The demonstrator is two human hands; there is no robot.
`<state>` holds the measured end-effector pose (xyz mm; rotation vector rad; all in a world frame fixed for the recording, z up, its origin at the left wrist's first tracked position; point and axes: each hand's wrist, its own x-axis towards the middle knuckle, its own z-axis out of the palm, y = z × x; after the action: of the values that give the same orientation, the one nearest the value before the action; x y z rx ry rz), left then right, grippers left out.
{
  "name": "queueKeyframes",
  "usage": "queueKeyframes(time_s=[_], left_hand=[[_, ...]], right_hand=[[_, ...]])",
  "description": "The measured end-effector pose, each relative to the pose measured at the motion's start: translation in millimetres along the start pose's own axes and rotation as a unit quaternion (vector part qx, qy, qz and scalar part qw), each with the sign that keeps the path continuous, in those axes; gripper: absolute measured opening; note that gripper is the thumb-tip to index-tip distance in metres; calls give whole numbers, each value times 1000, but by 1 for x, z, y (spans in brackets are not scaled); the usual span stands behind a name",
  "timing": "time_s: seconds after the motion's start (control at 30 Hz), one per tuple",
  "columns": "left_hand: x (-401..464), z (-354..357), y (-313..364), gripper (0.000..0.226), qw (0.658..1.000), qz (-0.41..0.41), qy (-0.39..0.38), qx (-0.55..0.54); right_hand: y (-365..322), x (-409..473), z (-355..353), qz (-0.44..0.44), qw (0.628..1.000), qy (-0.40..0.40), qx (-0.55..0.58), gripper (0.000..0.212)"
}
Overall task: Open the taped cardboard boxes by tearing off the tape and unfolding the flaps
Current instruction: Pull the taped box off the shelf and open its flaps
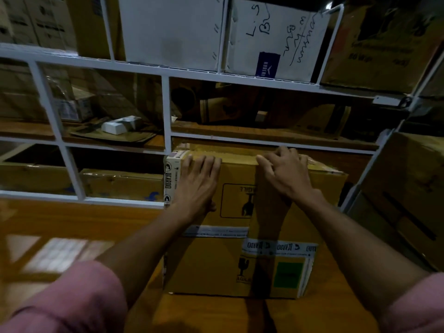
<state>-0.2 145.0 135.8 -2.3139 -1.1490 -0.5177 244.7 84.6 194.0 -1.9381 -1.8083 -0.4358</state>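
From the head view, the taped cardboard box sat on the wooden tabletop against its far edge. The left hand lay flat, fingers straight, on the box's far left top; the right hand, fingers loosely bent, rested at the far top edge, gripping nothing visible.

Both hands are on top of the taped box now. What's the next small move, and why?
Probably pick at the brown tape along the far top edge with the right hand, whose fingertips already lie there. The left hand rests flat on the cardboard box, steadying it. The flaps look still sealed, and no loose tape end shows yet.
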Motion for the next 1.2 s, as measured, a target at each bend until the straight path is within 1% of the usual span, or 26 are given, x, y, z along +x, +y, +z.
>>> queueKeyframes(time_s=[0.1, 0.17, 0.2, 0.3, 0.33, 0.37, 0.43, 0.53, 0.57, 0.63, 0.67, 0.73, 0.83, 0.97, 1.03, 1.1, 1.17, 1.2], left_hand=[[-44, -5, 11, 140, 999, 12, 36, 4], [-72, -11, 21, 131, 999, 8, 53, 5], [-82, -17, 26, 120, 998, 3, 66, 1], [-94, -42, 38, 72, 993, -9, 113, -14], [-93, -55, 41, 62, 992, -18, 119, -26], [-90, -69, 44, 57, 991, -27, 125, -44], [-80, -96, 45, 53, 987, -41, 125, -89], [-74, -114, 42, 42, 993, -39, 49, -105], [-79, -113, 41, 43, 993, -36, 27, -106], [-97, -110, 44, 58, 990, -48, -3, -135], [-109, -108, 47, 67, 988, -52, -10, -146], [-134, -104, 57, 75, 988, -50, -14, -144], [-168, -96, 73, 77, 992, -41, 7, -120], [-207, -78, 90, 80, 996, -9, 15, -85], [-227, -64, 97, 84, 996, 17, 18, -86], [-243, -52, 102, 88, 996, 40, 1, -83], [-255, -37, 105, 87, 995, 41, -47, -77], [-259, -31, 108, 87, 992, 32, -84, -86]], right_hand=[[-1, -16, -19, 41, 998, -55, 4, 47], [-3, -31, -26, 50, 992, -115, -9, 49], [-4, -39, -28, 48, 988, -144, -20, 53], [-8, -58, -34, 56, 979, -197, -17, 62], [-11, -66, -37, 57, 978, -202, -15, 63], [-13, -75, -42, 54, 978, -202, -17, 63], [-19, -97, -50, 44, 981, -188, -31, 63], [-27, -137, -60, 36, 988, -144, -39, 62], [-30, -150, -62, 36, 990, -130, -38, 62], [-36, -173, -65, 35, 993, -104, -33, 62], [-39, -185, -65, 33, 995, -92, -31, 63], [-44, -211, -58, 35, 997, -63, -35, 65], [-48, -250, -42, 44, 998, -16, -40, 67], [-48, -291, -19, 39, 998, 4, -49, 70], [-47, -313, -6, 34, 998, 2, -49, 71], [-43, -331, 8, 36, 997, -20, -62, 74], [-37, -344, 20, 39, 996, -55, -64, 76], [-33, -349, 26, 37, 995, -75, -61, 74]])
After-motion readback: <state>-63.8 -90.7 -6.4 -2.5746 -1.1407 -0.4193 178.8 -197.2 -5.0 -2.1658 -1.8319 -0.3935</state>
